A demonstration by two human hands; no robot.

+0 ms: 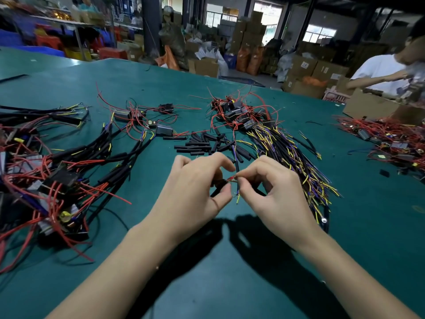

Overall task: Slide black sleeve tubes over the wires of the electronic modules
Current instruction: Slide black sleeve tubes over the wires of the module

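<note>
Above the green counter (230,272), the left hand (193,194) pinched a black sleeve tube (219,185) while the right hand (273,192) pinched wires (236,180); threading was apparently beginning, so aligning the wire tips with the tube mouth came next.

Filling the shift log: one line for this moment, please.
step: sleeving | left hand: pinches black sleeve tube | right hand: pinches wires | spare tubes: behind hands

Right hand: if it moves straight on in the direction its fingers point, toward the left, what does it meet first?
Most likely the left hand, whose fingertips sit just across from the right hand, with only the pinched wires between them. Depth is hard to judge.
</note>
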